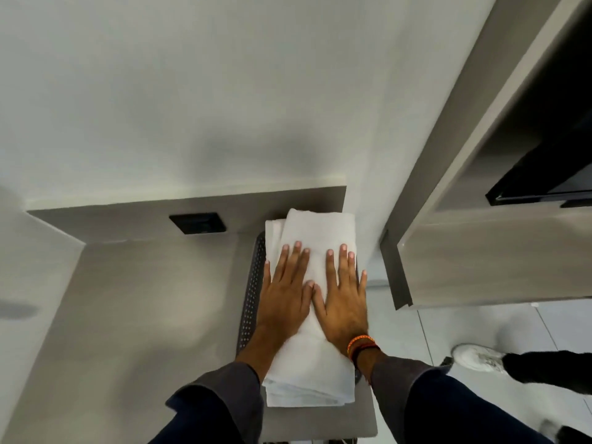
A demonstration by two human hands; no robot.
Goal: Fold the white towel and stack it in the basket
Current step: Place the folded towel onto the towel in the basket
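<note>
I had both hands — left (283, 293), right (344, 299) — spread flat, pressing the folded towel (312, 363) onto the stack in the basket (253, 283), lower centre — overhanging, it could slide off.

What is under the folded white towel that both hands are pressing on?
Under the top folded white towel lie more white folded layers, sitting in a dark perforated basket. Left hand and right hand press flat on top. The basket's inside and floor are covered.

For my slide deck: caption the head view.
Both hands, left hand and right hand, press flat on the folded white towel atop the perforated basket.
</note>
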